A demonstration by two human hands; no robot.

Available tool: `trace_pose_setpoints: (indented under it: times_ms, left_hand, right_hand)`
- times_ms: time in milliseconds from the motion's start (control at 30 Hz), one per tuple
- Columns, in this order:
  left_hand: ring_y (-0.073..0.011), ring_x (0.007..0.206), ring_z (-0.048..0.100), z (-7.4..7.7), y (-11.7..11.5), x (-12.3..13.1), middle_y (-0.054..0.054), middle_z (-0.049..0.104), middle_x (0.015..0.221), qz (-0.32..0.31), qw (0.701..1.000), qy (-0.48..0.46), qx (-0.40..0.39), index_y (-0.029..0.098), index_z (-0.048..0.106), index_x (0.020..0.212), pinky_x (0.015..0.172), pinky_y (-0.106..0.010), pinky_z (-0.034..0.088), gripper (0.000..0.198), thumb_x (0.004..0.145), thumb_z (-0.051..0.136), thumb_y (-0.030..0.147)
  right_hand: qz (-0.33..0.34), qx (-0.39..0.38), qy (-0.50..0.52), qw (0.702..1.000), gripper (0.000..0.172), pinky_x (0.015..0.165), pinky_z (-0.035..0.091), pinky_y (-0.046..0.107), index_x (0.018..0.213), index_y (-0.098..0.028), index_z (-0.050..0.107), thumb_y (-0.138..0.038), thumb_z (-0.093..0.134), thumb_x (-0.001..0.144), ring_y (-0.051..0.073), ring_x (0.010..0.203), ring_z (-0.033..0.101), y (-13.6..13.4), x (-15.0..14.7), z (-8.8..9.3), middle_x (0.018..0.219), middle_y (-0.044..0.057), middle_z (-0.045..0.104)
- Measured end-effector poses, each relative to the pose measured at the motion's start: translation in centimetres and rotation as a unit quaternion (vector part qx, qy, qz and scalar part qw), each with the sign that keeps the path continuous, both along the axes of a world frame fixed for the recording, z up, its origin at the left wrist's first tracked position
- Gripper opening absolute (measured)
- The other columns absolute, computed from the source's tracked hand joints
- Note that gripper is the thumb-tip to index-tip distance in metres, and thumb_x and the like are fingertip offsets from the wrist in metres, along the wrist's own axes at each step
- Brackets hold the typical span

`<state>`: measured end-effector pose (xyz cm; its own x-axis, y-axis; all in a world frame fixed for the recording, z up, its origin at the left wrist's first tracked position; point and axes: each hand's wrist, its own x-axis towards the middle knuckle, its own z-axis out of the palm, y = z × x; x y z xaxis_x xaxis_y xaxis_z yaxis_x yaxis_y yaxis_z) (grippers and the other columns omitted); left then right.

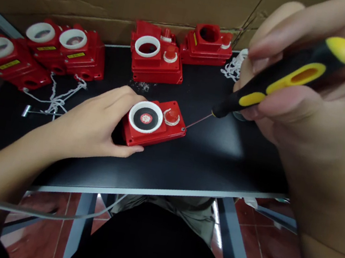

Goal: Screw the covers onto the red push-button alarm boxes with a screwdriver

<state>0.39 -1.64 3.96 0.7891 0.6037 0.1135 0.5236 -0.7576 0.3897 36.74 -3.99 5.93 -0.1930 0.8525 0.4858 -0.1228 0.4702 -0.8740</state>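
Red housing (163, 133) sits on the black tabletop (217, 158), clamped between the fingers and thumb of the left hand (104, 122); its long axis runs out from that palm toward the right hand (321, 117), the white-ringed window (131, 120) nearest the palm and the red knob (171, 115) farther off. Wrapped in the right hand's grip, a screwdriver (274, 77) slants down-left to a screw (183, 129) in the housing's corner. Beyond the left hand lie white cords (56, 104) and three red units (86, 61).
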Motion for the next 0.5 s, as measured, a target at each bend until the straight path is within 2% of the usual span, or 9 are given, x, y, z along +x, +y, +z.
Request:
trace_pose_setpoints:
  times_ms: [100, 167, 267, 333, 400, 467, 500]
  left_hand:
    - [-0.0432, 0.137, 0.082, 0.0, 0.0, 0.0, -0.017, 0.079, 0.157, 0.003, 1.000, -0.001, -0.002, 0.024, 0.068, 0.169, 0.129, -0.059, 0.071, 0.073, 0.113, 0.080, 0.069]
    - [-0.0431, 0.137, 0.082, 0.0, 0.0, 0.0, -0.017, 0.079, 0.157, 0.006, 1.000, -0.001, -0.002, 0.024, 0.068, 0.168, 0.129, -0.059, 0.071, 0.071, 0.113, 0.080, 0.068]
    - [-0.0428, 0.137, 0.083, -0.1, 0.0, -0.1, -0.017, 0.079, 0.157, 0.001, 1.000, -0.005, 0.006, 0.023, 0.068, 0.169, 0.127, -0.058, 0.073, 0.071, 0.114, 0.080, 0.067]
    - [-0.0426, 0.136, 0.083, -0.1, 0.0, -0.1, -0.017, 0.079, 0.157, -0.005, 1.000, -0.007, 0.013, 0.023, 0.067, 0.169, 0.126, -0.057, 0.073, 0.071, 0.114, 0.080, 0.066]
    - [-0.0425, 0.136, 0.083, -0.2, 0.0, -0.2, -0.016, 0.079, 0.157, -0.005, 1.000, -0.010, 0.013, 0.024, 0.067, 0.169, 0.125, -0.056, 0.073, 0.071, 0.114, 0.080, 0.067]
    - [-0.0422, 0.135, 0.083, -0.2, 0.0, -0.2, -0.015, 0.079, 0.157, 0.000, 1.000, -0.009, 0.006, 0.026, 0.068, 0.168, 0.125, -0.055, 0.073, 0.072, 0.112, 0.081, 0.069]
    - [-0.0419, 0.135, 0.083, -0.2, 0.0, -0.2, -0.014, 0.079, 0.156, 0.003, 1.000, -0.008, 0.002, 0.027, 0.069, 0.168, 0.126, -0.055, 0.073, 0.072, 0.112, 0.081, 0.070]
  right_hand:
    - [-0.077, 0.095, -0.034, 0.992, 0.050, 0.094, 0.086, 0.029, 0.121, -0.047, 0.103, -0.066, 0.123, 0.081, 0.026, 0.122, 0.093, 0.1, 0.0, 0.2, 0.130, -0.002, 0.094]
    - [-0.069, 0.101, -0.023, 0.992, 0.053, 0.082, 0.081, 0.022, 0.119, -0.042, 0.101, -0.067, 0.124, 0.079, 0.017, 0.101, 0.093, 0.3, -0.3, 0.6, 0.117, -0.006, 0.095]
    - [-0.003, 0.093, -0.006, 0.996, 0.050, 0.055, 0.058, 0.013, 0.114, -0.036, 0.094, -0.053, 0.126, 0.080, 0.003, 0.070, 0.080, 0.5, -0.8, 1.3, 0.096, -0.017, 0.091]
    - [0.002, 0.085, -0.006, 0.996, 0.051, 0.051, 0.053, 0.011, 0.114, -0.036, 0.091, -0.049, 0.127, 0.079, 0.006, 0.074, 0.086, 0.4, -1.1, 1.7, 0.096, -0.018, 0.092]
    - [-0.011, 0.079, -0.003, 0.997, 0.054, 0.050, 0.055, 0.010, 0.112, -0.036, 0.090, -0.055, 0.127, 0.077, 0.015, 0.094, 0.097, 0.0, -1.3, 2.0, 0.101, -0.015, 0.097]
    - [0.009, 0.065, 0.001, 0.998, 0.055, 0.049, 0.054, 0.007, 0.117, -0.036, 0.091, -0.062, 0.123, 0.081, 0.021, 0.110, 0.100, -0.4, -1.6, 2.2, 0.110, -0.012, 0.100]
    - [0.023, 0.040, 0.011, 0.999, 0.055, 0.047, 0.053, 0.006, 0.118, -0.036, 0.093, -0.063, 0.123, 0.081, 0.021, 0.111, 0.100, -0.6, -1.8, 2.3, 0.113, -0.011, 0.100]
